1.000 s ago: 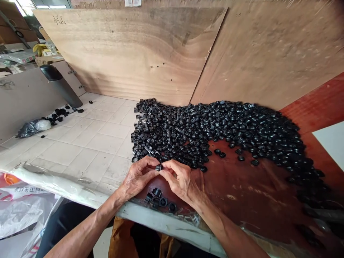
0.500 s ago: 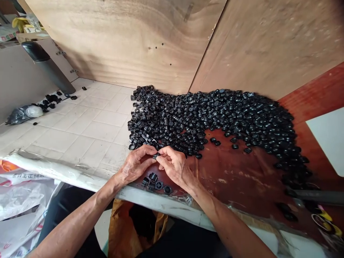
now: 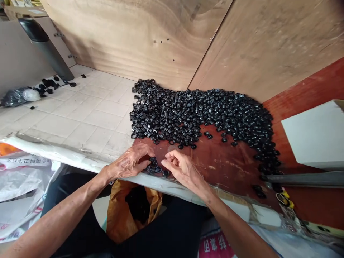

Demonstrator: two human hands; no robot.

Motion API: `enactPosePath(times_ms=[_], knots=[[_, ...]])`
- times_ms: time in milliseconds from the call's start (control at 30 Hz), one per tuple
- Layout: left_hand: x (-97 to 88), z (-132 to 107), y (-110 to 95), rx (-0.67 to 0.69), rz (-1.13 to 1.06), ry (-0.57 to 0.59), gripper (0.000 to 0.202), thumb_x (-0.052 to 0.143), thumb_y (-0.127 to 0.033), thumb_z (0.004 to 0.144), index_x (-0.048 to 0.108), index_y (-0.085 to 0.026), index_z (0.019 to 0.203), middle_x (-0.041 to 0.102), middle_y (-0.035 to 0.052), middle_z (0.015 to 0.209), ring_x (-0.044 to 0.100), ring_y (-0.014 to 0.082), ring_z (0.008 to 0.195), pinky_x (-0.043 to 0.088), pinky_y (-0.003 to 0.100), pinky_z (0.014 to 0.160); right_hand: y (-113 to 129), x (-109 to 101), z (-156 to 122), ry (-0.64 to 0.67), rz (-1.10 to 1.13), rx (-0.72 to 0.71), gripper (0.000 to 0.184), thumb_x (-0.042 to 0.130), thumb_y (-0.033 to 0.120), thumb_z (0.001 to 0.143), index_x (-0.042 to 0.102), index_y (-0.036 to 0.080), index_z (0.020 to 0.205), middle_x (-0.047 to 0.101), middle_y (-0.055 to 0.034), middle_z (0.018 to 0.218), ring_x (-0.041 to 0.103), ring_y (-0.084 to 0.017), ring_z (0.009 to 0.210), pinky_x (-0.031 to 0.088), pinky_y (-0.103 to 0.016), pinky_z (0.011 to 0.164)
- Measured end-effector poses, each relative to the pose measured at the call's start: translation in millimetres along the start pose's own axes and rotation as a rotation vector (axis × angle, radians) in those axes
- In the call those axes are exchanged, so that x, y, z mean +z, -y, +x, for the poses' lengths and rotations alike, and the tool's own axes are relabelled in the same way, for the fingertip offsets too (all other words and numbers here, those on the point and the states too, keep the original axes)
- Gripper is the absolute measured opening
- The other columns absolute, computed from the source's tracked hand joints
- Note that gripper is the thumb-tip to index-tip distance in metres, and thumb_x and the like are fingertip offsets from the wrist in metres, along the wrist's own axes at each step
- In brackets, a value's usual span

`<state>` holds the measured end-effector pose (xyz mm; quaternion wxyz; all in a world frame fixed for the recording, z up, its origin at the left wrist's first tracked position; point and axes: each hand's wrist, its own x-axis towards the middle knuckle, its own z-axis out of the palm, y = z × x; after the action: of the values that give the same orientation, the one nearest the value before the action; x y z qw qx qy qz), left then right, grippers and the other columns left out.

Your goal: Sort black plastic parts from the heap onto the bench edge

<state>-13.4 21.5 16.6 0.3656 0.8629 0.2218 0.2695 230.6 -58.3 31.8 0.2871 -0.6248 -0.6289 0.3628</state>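
Observation:
My left hand is at the table's front edge, its thumb and fingers parted beside a small group of black plastic caps. The fingertips are at the group's near-left side and partly hide it; I see no cap clearly gripped. To the right of the group is my right hand, its fingers loosely bent, thumb and forefinger apart with nothing visible between them. Beyond both hands spreads a large heap of similar black caps; a few lie loose along its near edge.
Behind the heap stands a wooden board. A grey tube leans at the left near a plastic bag. On the right are a white box, a metal bar and yellow-handled scissors. An orange sack hangs below the edge.
My hands have moved apart from the small black part they held together. The left is now down by the small group, the right just beside it. The view has shifted.

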Motion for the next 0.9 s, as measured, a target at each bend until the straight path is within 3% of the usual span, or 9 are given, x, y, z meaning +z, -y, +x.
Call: enactPosePath(times_ms=[133, 267, 333, 467, 633, 733, 800, 867, 900], knots=[[11.1, -3, -6, -0.093, -0.068, 0.009, 0.043, 0.069, -0.013, 0.088, 0.067, -0.024, 0.129, 0.065, 0.0111, 0.142, 0.058, 0.0339, 0.136, 0.047, 0.052, 0.116, 3, -1, -20, 0.073, -0.263, -0.035, 0.049, 0.088, 0.032, 0.077, 0.066, 0.021, 0.119, 0.068, -0.0103, 0.114, 0.069, -0.025, 0.094, 0.056, -0.035, 0.082], [30.9, -7, -19, -0.128, -0.096, 0.05, 0.046, 0.067, -0.017, 0.093, 0.064, -0.025, 0.137, 0.067, 0.0095, 0.136, 0.06, 0.0321, 0.132, 0.047, 0.05, 0.116, 3, 15, -22, 0.133, -0.288, -0.09, 0.054, 0.083, 0.027, 0.084, 0.06, 0.022, 0.133, 0.062, -0.0088, 0.116, 0.067, -0.027, 0.106, 0.056, -0.038, 0.091], [37.7, -14, -25, -0.142, -0.067, 0.038, 0.04, 0.065, -0.018, 0.095, 0.064, -0.023, 0.134, 0.068, 0.0096, 0.128, 0.063, 0.031, 0.125, 0.05, 0.049, 0.112, 0, 25, -22, 0.132, -0.245, -0.112, 0.044, 0.08, 0.026, 0.089, 0.062, 0.022, 0.129, 0.063, -0.0074, 0.112, 0.066, -0.025, 0.103, 0.056, -0.036, 0.088], [45.5, -39, -34, -0.122, -0.046, -0.012, 0.026, 0.061, -0.024, 0.1, 0.066, -0.021, 0.126, 0.069, 0.0109, 0.12, 0.066, 0.0279, 0.115, 0.054, 0.045, 0.104, 3, 38, -32, 0.143, -0.163, -0.164, 0.017, 0.078, 0.02, 0.092, 0.065, 0.02, 0.103, 0.062, -0.0045, 0.1, 0.064, -0.021, 0.091, 0.052, -0.032, 0.08], [48.3, -72, -48, -0.051, -0.135, -0.088, 0.021, 0.056, -0.03, 0.106, 0.068, -0.02, 0.119, 0.071, 0.0127, 0.112, 0.069, 0.0258, 0.106, 0.058, 0.04, 0.093, 23, 44, -66, 0.239, -0.047, -0.202, 0.02, 0.074, 0.008, 0.089, 0.06, 0.021, 0.094, 0.059, -0.0011, 0.095, 0.061, -0.015, 0.079, 0.05, -0.027, 0.072], [52.6, -91, -50, -0.045, -0.202, -0.087, 0.024, 0.05, -0.033, 0.108, 0.07, -0.021, 0.108, 0.074, 0.012, 0.1, 0.071, 0.0262, 0.1, 0.058, 0.041, 0.09, 12, 55, -85, 0.342, -0.037, -0.214, 0.017, 0.073, 0.008, 0.089, 0.062, 0.021, 0.092, 0.063, -0.002, 0.093, 0.062, -0.017, 0.079, 0.05, -0.029, 0.076], [64.8, -105, -43, -0.138, -0.211, -0.035, 0.027, 0.051, -0.037, 0.108, 0.072, -0.021, 0.101, 0.074, 0.0115, 0.095, 0.07, 0.0263, 0.096, 0.057, 0.041, 0.089, -14, 70, -89, 0.402, -0.064, -0.09, 0.015, 0.071, 0.012, 0.092, 0.064, 0.021, 0.082, 0.066, -0.0018, 0.084, 0.064, -0.019, 0.079, 0.049, -0.032, 0.079], [87.1, -120, -27, -0.329, -0.182, 0.05, 0.028, 0.055, -0.042, 0.105, 0.072, -0.022, 0.095, 0.072, 0.0091, 0.092, 0.067, 0.0236, 0.087, 0.054, 0.037, 0.084, -51, 90, -86, 0.456, -0.08, 0.226, 0.021, 0.081, 0.014, 0.084, 0.065, 0.02, 0.071, 0.068, -0.0026, 0.076, 0.068, -0.023, 0.081, 0.05, -0.034, 0.08], [101.4, -128, -17, -0.465, -0.163, 0.067, 0.028, 0.059, -0.045, 0.103, 0.072, -0.023, 0.091, 0.069, 0.0062, 0.087, 0.065, 0.0219, 0.081, 0.053, 0.035, 0.082, -71, 101, -84, 0.432, -0.085, 0.303, 0.019, 0.084, 0.012, 0.08, 0.068, 0.019, 0.073, 0.07, -0.0051, 0.079, 0.07, -0.026, 0.087, 0.051, -0.035, 0.082]])
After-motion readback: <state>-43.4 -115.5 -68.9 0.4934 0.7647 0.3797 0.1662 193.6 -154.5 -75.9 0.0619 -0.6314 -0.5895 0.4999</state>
